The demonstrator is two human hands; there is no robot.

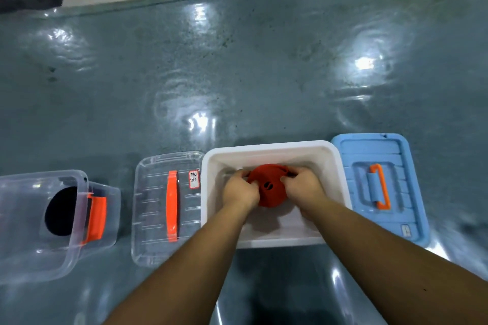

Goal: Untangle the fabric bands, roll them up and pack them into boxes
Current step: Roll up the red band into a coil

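Left hand [239,190]: fingers curled, gripping the left edge of the rolled red fabric band [269,187]. Right hand [303,183]: fingers curled, gripping its right edge. Band is a tight flat coil, small dark opening at centre, held inside the white rectangular plastic box [274,150] on the bench. Clear plastic box [39,219], far left, holds a black roll [60,211]. Blue lid [380,182] lies just right of the white box.

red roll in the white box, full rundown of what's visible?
The red roll is a fabric band wound into a thick disc with a small dark hole at its centre. It looks matte and soft. It sits inside the white box, towards the far wall, tilted so its flat face shows. The left hand and right hand grip its opposite edges.
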